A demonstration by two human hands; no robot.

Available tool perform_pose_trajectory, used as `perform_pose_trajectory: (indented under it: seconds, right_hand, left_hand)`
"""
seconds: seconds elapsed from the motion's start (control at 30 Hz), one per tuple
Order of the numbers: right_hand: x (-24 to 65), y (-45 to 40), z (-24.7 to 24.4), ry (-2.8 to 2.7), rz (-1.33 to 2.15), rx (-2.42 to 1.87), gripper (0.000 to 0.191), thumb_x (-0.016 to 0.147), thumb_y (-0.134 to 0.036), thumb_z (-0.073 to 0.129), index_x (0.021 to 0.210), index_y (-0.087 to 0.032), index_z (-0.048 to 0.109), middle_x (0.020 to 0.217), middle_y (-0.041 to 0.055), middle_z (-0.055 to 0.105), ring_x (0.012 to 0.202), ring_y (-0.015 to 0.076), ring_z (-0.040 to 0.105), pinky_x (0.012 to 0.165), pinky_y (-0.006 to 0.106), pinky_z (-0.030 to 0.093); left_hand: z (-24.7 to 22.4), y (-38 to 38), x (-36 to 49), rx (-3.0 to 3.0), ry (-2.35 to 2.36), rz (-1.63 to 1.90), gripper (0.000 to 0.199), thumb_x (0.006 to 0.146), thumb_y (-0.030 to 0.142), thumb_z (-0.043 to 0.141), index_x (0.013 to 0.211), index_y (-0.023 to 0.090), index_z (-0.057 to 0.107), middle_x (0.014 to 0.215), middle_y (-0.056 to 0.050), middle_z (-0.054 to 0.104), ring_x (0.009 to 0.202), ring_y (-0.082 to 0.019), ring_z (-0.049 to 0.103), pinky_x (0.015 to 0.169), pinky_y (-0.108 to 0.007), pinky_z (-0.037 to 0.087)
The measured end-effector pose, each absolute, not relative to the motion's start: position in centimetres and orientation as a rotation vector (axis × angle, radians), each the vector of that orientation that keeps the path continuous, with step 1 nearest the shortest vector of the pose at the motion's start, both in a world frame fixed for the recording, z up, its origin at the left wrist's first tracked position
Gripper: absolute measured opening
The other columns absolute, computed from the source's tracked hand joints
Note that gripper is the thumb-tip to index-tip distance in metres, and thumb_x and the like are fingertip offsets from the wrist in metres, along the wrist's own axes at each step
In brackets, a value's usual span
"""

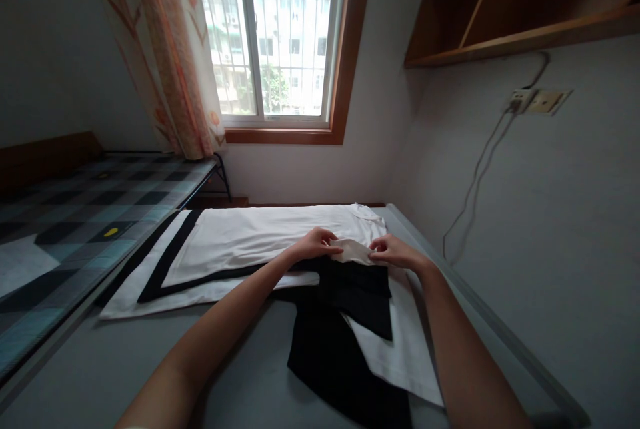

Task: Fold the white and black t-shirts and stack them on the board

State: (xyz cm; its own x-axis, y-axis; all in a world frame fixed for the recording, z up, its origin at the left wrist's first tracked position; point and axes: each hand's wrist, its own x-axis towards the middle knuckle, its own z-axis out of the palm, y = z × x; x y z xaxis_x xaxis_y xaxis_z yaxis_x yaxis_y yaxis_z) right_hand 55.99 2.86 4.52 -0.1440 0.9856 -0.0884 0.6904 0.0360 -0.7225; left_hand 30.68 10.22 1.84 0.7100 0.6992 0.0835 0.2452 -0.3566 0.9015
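Several black and white shirts lie stacked flat, their edges fanned out toward the left. On top is a white shirt (pixel 260 229), spread crosswise with its neckline at the right. My left hand (pixel 317 244) pinches one end of a small cream-white fabric piece, seemingly its sleeve (pixel 353 252). My right hand (pixel 397 252) pinches the other end, so the cloth is held between both hands. Below them, a black sleeve (pixel 357 299) and a larger black sleeve (pixel 340 362) hang toward me. A white sleeve (pixel 400 342) lies partly behind my right forearm.
The shirts rest on a grey surface (pixel 240 356) with a raised edge along the right wall. A checkered bed (pixel 150 182) stands at the left, near a curtain (pixel 165 49) and window. A wooden shelf (pixel 525 36) and a cable (pixel 473 196) are at the right.
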Motion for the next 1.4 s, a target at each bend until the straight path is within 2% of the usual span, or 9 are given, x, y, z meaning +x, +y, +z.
perform_pose_trajectory:
  seconds: [0.07,0.23,0.5,0.67,0.8,0.87,0.97,1.2,1.4]
  right_hand:
    - [55.8,2.9,4.6,-1.788,0.776,-1.738,0.018,0.065,-0.034,0.07,0.065,-0.016,0.071,0.049,-0.0012,0.058,0.045,0.0122,0.051,0.044,0.023,0.035]
    - [53.7,3.5,4.3,-1.376,0.374,-1.748,0.029,0.079,-0.034,0.056,0.09,-0.014,0.074,0.052,0.002,0.064,0.045,0.0159,0.06,0.049,0.025,0.046]
    - [51.2,4.0,3.2,-1.262,0.23,-1.634,0.039,0.083,-0.037,0.051,0.101,-0.011,0.074,0.054,0.0022,0.065,0.046,0.0174,0.064,0.052,0.026,0.051]
    - [51.3,3.6,3.7,-1.282,0.022,-1.609,0.041,0.086,-0.038,0.048,0.107,-0.014,0.073,0.054,0.0019,0.065,0.047,0.0176,0.062,0.061,0.029,0.052]
    - [51.4,4.2,3.1,-1.404,0.014,-1.531,0.047,0.087,-0.034,0.044,0.125,-0.014,0.063,0.102,0.012,0.074,0.086,0.0227,0.071,0.084,0.036,0.053]
    - [51.4,4.7,2.2,-1.569,0.001,-1.521,0.059,0.085,-0.033,0.048,0.141,-0.015,0.049,0.134,0.0136,0.06,0.113,0.0247,0.062,0.098,0.04,0.047]
    - [51.7,5.2,0.7,-1.765,-0.017,-1.608,0.07,0.085,-0.033,0.051,0.151,-0.016,0.033,0.149,0.0122,0.045,0.133,0.0259,0.045,0.108,0.045,0.037]
    - [53.0,5.1,-0.3,-1.836,-0.085,-1.947,0.04,0.094,-0.035,0.044,0.124,-0.02,0.065,0.133,0.01,0.06,0.124,0.0248,0.052,0.104,0.041,0.037]
    - [53.0,4.7,0.1,-1.805,-0.089,-2.101,0.036,0.096,-0.04,0.042,0.104,-0.026,0.074,0.127,0.0071,0.064,0.116,0.0252,0.055,0.097,0.041,0.038]
  left_hand:
    - [2.0,10.4,30.7,1.97,0.727,0.641,0.037,0.066,0.046,0.075,0.081,0.012,0.07,0.066,0.0,0.063,0.058,-0.011,0.053,0.053,-0.022,0.038]
    - [1.2,11.5,30.9,1.894,0.777,0.941,0.031,0.075,0.038,0.069,0.093,0.012,0.069,0.07,-0.003,0.064,0.064,-0.013,0.059,0.06,-0.023,0.045]
    - [-1.0,12.1,31.0,1.771,0.803,1.04,0.034,0.078,0.028,0.067,0.109,0.017,0.059,0.065,0.004,0.06,0.057,-0.009,0.059,0.052,-0.018,0.044]
    - [-0.3,11.4,31.6,1.949,0.781,1.124,0.02,0.081,0.025,0.063,0.1,0.018,0.065,0.071,0.001,0.062,0.065,-0.01,0.06,0.06,-0.02,0.047]
    - [0.3,11.3,31.7,1.929,0.791,1.155,0.017,0.085,0.027,0.058,0.097,0.017,0.065,0.073,0.0,0.064,0.063,-0.011,0.062,0.061,-0.022,0.048]
    - [0.1,11.7,31.5,1.88,0.875,1.17,0.017,0.085,0.024,0.057,0.099,0.017,0.063,0.074,0.0,0.063,0.061,-0.011,0.063,0.059,-0.022,0.047]
    - [-0.4,12.2,30.9,1.818,1.024,1.117,0.022,0.081,0.019,0.059,0.103,0.016,0.06,0.067,0.003,0.061,0.059,-0.012,0.062,0.056,-0.021,0.045]
    - [0.0,11.4,30.5,1.99,0.963,0.896,0.051,0.081,0.037,0.065,0.127,0.019,0.054,0.063,0.006,0.062,0.06,-0.012,0.06,0.061,-0.022,0.045]
    - [-0.4,11.4,30.7,2.099,0.973,0.796,0.024,0.078,0.029,0.064,0.095,0.016,0.074,0.087,-0.005,0.073,0.079,-0.017,0.065,0.074,-0.026,0.05]
